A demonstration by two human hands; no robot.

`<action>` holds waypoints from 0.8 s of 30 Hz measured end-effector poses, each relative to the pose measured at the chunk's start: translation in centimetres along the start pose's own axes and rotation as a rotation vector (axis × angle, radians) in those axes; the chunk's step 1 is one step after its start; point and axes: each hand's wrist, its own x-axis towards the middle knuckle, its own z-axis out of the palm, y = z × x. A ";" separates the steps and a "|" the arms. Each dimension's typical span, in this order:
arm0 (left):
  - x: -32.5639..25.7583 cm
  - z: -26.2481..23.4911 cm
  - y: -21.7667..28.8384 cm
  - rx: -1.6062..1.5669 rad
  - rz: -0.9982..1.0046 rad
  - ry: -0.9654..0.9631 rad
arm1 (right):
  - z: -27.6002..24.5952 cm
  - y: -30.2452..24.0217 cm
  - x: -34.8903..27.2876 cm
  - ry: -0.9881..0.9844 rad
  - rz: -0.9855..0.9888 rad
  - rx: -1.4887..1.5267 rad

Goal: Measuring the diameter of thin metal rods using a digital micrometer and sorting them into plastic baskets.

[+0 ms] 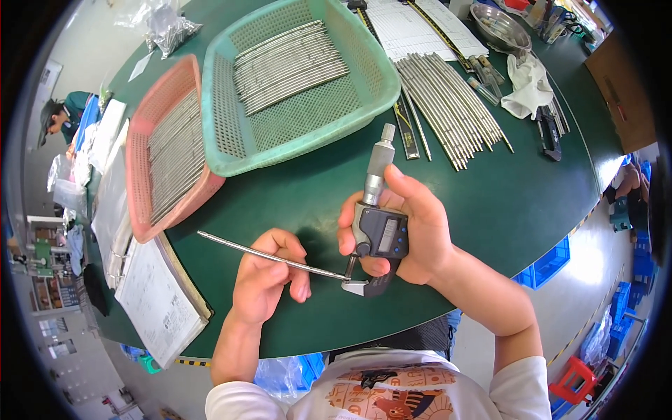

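My left hand [269,276] is closed round a thin silver metal rod [238,246], which slants down to the right. The rod's right end lies between the jaws of a digital micrometer [381,231], at the lower end of the tool. Wrapped round the micrometer's dark body is my right hand [420,231], its thumb up beside the silver thimble. The small grey display faces up. Farther off, a green plastic basket [301,143] holds a row of similar rods, and a pink basket [175,213] at its left holds more.
Loose rods [451,105] lie side by side at the back right, near a caliper [549,133] and a white cloth [528,84]. An open binder of papers [161,297] sits at the table's left edge. A metal bowl [500,28] stands far back. Another person [66,119] is at the far left.
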 end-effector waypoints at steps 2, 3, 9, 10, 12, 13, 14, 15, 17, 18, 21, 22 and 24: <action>-0.1 -0.1 0.4 -0.160 -0.103 -0.045 | 0.0 0.1 0.0 0.006 -0.024 -0.050; -0.1 -0.1 0.6 -0.159 -0.103 -0.047 | 0.2 0.0 0.0 0.006 -0.026 -0.049; -1.3 0.1 2.5 0.056 0.004 -0.102 | 0.2 -0.6 0.2 0.117 -0.188 -0.123; -1.7 0.6 3.0 0.146 -0.025 -0.010 | 0.2 -0.7 0.1 0.142 -0.190 -0.110; -2.1 1.2 2.9 0.141 0.053 -0.001 | 0.3 -0.8 0.1 0.164 -0.187 -0.088; -2.3 1.3 2.9 0.132 0.128 0.004 | 0.4 -0.7 0.0 0.156 -0.185 -0.090; -2.0 0.0 3.4 0.083 0.051 -0.193 | 0.4 -0.7 0.0 0.160 -0.187 -0.078; -2.2 -0.1 3.4 0.086 0.057 -0.187 | 0.4 -0.7 -0.1 0.165 -0.188 -0.065; -2.4 0.5 3.4 0.081 -0.031 -0.018 | 0.2 -0.6 -0.1 0.156 -0.185 -0.081; -2.0 0.9 3.3 0.085 0.009 0.018 | 0.3 -0.5 -0.1 0.158 -0.184 -0.084; -1.5 0.3 2.2 0.382 0.275 0.061 | 0.5 -0.3 0.0 0.143 -0.169 -0.087; -1.3 0.7 2.0 0.401 0.321 0.173 | 0.5 -0.2 0.0 0.133 -0.161 -0.085; -0.7 1.1 2.1 0.385 0.376 0.245 | 0.3 0.1 0.0 0.099 -0.156 -0.053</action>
